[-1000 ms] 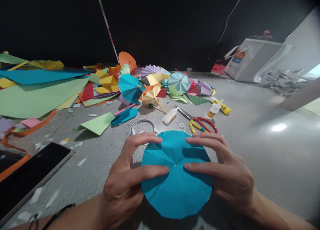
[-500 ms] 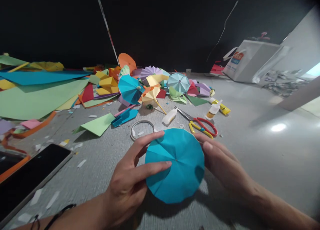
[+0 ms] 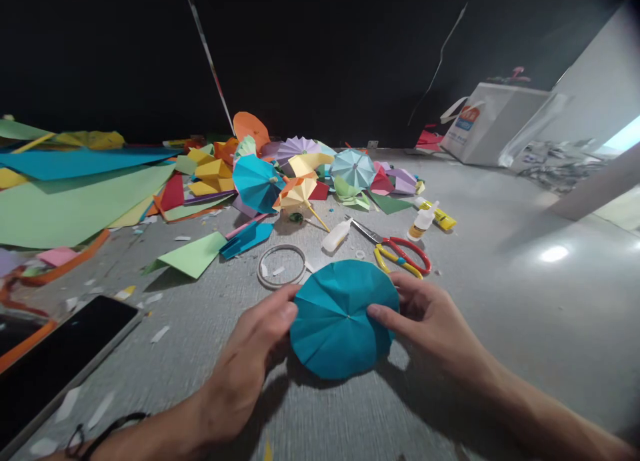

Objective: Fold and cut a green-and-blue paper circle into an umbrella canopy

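A round blue paper disc [image 3: 340,344], creased from its centre outward like an umbrella top, is held up between both hands above the grey surface. My left hand [image 3: 255,347] grips its left edge, thumb near the rim and fingers behind. On the right side, my right hand [image 3: 425,317] pinches the disc with the thumb on its face; the other fingers are partly hidden behind it. Just beyond lie scissors [image 3: 403,254] with red and yellow handles, a white squeeze bottle [image 3: 337,235] and a grey ring [image 3: 281,266].
Folded paper umbrellas, among them a blue one [image 3: 255,184] and a pale blue one [image 3: 353,169], pile up at the back. A glue bottle [image 3: 423,222] stands right of centre. At left are a phone [image 3: 75,361] and green paper sheets [image 3: 80,207]. A white bag [image 3: 495,124] stands far right.
My left thumb has moved off the disc's face to its left edge. My right thumb has come onto its face. The disc has tilted and looks darker.
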A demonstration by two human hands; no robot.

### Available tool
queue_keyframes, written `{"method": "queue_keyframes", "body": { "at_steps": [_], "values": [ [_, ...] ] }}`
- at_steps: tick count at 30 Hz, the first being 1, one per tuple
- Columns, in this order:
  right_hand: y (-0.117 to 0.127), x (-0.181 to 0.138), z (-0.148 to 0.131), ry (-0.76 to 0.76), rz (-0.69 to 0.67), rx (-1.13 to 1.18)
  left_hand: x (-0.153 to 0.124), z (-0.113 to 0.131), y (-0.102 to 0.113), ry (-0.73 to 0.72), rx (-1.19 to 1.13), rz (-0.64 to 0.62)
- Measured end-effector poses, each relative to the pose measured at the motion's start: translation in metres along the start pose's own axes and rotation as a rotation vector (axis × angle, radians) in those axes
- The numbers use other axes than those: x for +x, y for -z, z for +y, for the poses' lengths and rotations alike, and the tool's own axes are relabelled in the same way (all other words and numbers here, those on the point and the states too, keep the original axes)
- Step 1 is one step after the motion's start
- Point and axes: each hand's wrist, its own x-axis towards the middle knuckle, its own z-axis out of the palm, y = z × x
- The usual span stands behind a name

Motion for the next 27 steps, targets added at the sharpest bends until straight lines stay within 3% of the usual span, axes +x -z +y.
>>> {"method": "queue_keyframes", "body": {
  "at_steps": [4,10,27],
  "values": [
    [-0.002,-0.002,-0.004,-0.042,0.014,0.008,0.004,0.002,-0.002,0.023,0.114,-0.027],
    [-0.003,-0.004,-0.011,-0.138,-0.017,0.041,0.006,0.003,-0.004,0.085,0.102,-0.063],
    [-0.014,-0.006,-0.005,-0.086,-0.040,0.108,0.006,0.002,-0.007,0.220,0.029,-0.171]
  ]
}}
